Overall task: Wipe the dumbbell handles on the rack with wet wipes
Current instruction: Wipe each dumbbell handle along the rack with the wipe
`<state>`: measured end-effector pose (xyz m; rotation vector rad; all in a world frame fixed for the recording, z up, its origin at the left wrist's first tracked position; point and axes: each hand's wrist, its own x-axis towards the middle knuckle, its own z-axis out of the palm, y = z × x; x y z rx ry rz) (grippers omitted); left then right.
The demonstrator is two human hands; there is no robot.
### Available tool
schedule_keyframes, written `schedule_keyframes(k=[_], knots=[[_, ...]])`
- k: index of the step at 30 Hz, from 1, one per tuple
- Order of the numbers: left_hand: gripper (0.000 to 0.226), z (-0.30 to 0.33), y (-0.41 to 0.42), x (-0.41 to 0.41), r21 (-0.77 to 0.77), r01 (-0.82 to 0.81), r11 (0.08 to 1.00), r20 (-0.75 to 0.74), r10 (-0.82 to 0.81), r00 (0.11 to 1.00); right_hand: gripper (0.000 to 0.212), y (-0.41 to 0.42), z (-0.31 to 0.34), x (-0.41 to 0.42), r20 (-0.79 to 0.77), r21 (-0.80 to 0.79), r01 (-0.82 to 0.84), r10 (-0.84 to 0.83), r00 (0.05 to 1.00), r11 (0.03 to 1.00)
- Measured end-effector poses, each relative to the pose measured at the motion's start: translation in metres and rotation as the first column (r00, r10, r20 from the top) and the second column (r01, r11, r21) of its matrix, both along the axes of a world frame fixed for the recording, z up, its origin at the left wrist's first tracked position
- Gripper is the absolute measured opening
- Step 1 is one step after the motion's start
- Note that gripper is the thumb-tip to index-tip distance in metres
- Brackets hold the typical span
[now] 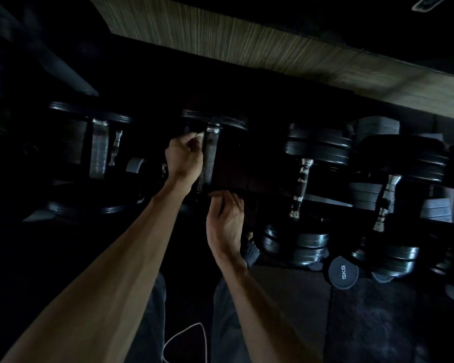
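A dumbbell with a dark knurled handle [209, 158] lies on the dim rack at centre, and its far plate [215, 119] is visible above. My left hand [185, 157] is fisted beside the handle's upper end and pinches a small pale wet wipe [200, 134] against it. My right hand [224, 221] sits at the near end of the same dumbbell with its fingers curled over the dark plate. Darkness hides whether it grips.
More dumbbells rest on the rack: one at left [99, 150], two with worn chrome handles at right [303, 184] [387, 200]. A 5KG dumbbell [343, 272] and stacked plates lie low on the right. A wood panel [273, 51] runs behind. A white cable [186, 336] hangs by my legs.
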<state>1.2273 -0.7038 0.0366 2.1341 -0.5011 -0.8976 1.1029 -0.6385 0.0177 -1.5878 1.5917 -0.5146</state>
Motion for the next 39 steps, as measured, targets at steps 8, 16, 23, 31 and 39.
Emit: schedule_keyframes(k=[8, 16, 23, 31, 39], knots=[[0.028, -0.007, 0.001, -0.006, -0.017, 0.041, 0.999, 0.047, -0.040, 0.998, 0.045, 0.001, -0.001, 0.002, -0.006, -0.002, 0.004, -0.005, 1.000, 1.000], [0.028, 0.000, 0.028, -0.017, -0.079, 0.174, 0.981, 0.238, -0.151, 0.959, 0.044, -0.001, -0.002, 0.001, -0.007, 0.009, -0.015, 0.015, 1.000, 1.000], [0.024, 0.010, 0.028, -0.023, -0.064, 0.181, 0.981, 0.202, -0.165, 0.965, 0.040, -0.003, -0.001, -0.005, 0.001, -0.016, -0.013, 0.013, 1.000, 1.000], [0.031, 0.007, 0.022, -0.012, 0.012, 0.121, 0.993, 0.124, -0.121, 0.985, 0.034, -0.002, 0.001, -0.006, -0.003, 0.048, -0.049, 0.049, 0.999, 0.998], [0.029, -0.001, 0.025, -0.008, 0.092, 0.064, 0.994, 0.056, -0.070, 0.996, 0.032, -0.003, 0.007, -0.005, 0.005, 0.055, -0.078, 0.078, 0.997, 0.995]])
